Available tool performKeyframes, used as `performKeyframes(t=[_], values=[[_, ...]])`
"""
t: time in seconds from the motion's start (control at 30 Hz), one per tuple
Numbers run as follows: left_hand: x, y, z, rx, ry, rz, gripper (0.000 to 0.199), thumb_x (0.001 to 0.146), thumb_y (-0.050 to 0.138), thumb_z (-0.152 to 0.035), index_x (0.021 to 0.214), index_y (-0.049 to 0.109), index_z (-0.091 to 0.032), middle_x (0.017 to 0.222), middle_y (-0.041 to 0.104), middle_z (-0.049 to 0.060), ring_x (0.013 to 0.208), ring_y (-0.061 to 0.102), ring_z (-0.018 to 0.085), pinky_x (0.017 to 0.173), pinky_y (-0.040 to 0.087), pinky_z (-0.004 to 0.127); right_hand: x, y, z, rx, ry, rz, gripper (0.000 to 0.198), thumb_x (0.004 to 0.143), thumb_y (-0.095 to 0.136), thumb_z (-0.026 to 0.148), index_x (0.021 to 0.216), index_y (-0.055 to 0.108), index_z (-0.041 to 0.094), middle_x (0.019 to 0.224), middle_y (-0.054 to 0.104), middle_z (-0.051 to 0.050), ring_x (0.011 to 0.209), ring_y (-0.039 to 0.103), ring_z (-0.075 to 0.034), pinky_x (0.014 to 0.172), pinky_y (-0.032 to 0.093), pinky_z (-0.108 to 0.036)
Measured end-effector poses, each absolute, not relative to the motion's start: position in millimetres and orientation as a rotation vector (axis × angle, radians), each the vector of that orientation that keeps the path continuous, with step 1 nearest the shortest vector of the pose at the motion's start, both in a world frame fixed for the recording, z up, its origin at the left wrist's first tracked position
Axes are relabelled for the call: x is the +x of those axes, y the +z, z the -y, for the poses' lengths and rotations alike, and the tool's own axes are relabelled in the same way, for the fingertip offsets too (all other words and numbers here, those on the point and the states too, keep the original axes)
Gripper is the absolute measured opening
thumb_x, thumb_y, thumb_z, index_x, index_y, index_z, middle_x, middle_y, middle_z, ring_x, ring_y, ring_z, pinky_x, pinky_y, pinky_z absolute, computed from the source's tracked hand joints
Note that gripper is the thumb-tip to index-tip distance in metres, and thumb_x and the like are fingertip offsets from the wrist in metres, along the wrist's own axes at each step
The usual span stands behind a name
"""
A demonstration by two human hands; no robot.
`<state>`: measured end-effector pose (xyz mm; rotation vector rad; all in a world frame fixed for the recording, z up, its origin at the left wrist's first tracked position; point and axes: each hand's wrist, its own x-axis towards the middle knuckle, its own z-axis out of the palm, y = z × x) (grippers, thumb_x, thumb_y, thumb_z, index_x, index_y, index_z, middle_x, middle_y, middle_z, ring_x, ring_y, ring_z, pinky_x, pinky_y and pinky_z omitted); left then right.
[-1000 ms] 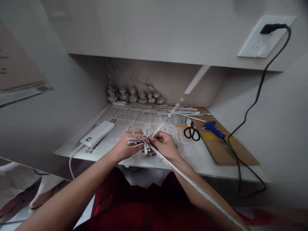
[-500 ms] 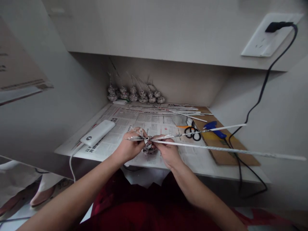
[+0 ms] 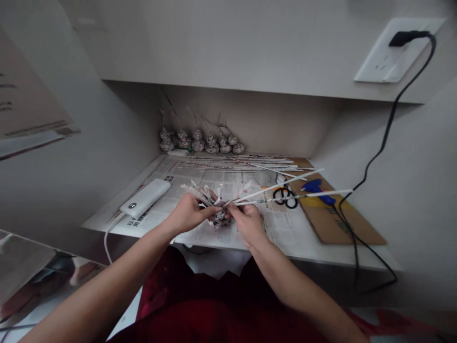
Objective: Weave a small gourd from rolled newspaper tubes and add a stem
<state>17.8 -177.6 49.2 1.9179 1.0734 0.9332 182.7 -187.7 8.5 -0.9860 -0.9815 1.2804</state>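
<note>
One woven paper piece (image 3: 220, 221), rounded, centre of frame, over newspaper (image 3: 276, 226). Left hand (image 3: 191, 212): thumb and fingers closed on its rim, among short strips (image 3: 193, 191) fanning left and upward. Right hand (image 3: 249, 224): thumb and fingertips pinching long paper strips (image 3: 278, 185) at the piece, free ends toward right of frame. Right: black-handled scissors (image 3: 293, 202); blue glue gun (image 3: 316, 187) on cardboard (image 3: 342, 226). Upper middle: woven gourd shapes (image 3: 197, 144), in a row.

Left of centre, a white power bank (image 3: 145, 199) with a white cable (image 3: 106, 238) lies on newspaper (image 3: 178, 186). Upper right, a black plug (image 3: 402, 38) sits in a white socket (image 3: 373, 71), its black cord (image 3: 393, 113) hanging down. At right, a blue glue gun (image 3: 312, 185) rests on brown cardboard (image 3: 352, 229).
</note>
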Motion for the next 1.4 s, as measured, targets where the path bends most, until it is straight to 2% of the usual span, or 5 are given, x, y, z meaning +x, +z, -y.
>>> performKeyframes(t=[0.27, 0.57, 0.93, 1.13, 1.4], values=[[4, 66, 166, 2.043, 0.846, -0.97, 0.016, 0.069, 0.076, -0.026, 0.081, 0.069, -0.018, 0.077, 0.069, 0.001, 0.073, 0.066, 0.017, 0.067, 0.054, 0.026, 182, 14, 186, -0.959, 1.375, 0.962, 0.025, 0.062, 0.076, 0.041, 0.065, 0.068, 0.017, 0.058, 0.065, 0.0, 0.051, 0.055, -0.012, 0.053, 0.045, -0.025], [2, 51, 165, 1.947, 0.961, -0.947, 0.014, 0.074, 0.072, -0.028, 0.08, 0.069, -0.016, 0.076, 0.067, 0.003, 0.07, 0.064, 0.015, 0.064, 0.054, 0.025, 194, 14, 187, -0.851, 1.528, 1.104, 0.028, 0.064, 0.078, 0.038, 0.083, 0.074, 0.018, 0.081, 0.073, -0.004, 0.073, 0.066, -0.017, 0.072, 0.054, -0.032], [6, 53, 169, 2.068, 1.002, -0.931, 0.008, 0.077, 0.07, -0.026, 0.079, 0.07, -0.018, 0.079, 0.067, 0.003, 0.072, 0.064, 0.015, 0.068, 0.053, 0.026, 196, 14, 192, -0.951, 1.368, 1.128, 0.022, 0.069, 0.074, 0.038, 0.077, 0.066, 0.019, 0.061, 0.065, 0.0, 0.051, 0.058, -0.014, 0.047, 0.048, -0.026], [6, 51, 168, 2.071, 1.005, -0.99, 0.01, 0.078, 0.068, -0.027, 0.079, 0.068, -0.017, 0.078, 0.065, 0.003, 0.075, 0.064, 0.016, 0.071, 0.051, 0.027, 194, 18, 195, -0.926, 1.33, 1.136, 0.023, 0.066, 0.078, 0.029, 0.085, 0.069, 0.02, 0.072, 0.07, -0.001, 0.064, 0.065, -0.015, 0.055, 0.054, -0.025], [8, 43, 167, 1.824, 1.056, -1.044, 0.016, 0.077, 0.068, -0.03, 0.076, 0.064, -0.014, 0.068, 0.062, 0.002, 0.065, 0.058, 0.015, 0.061, 0.046, 0.025, 187, 3, 190, -0.898, 1.295, 1.069, 0.02, 0.072, 0.075, 0.037, 0.079, 0.068, 0.02, 0.069, 0.07, 0.0, 0.061, 0.067, -0.016, 0.059, 0.058, -0.028]])
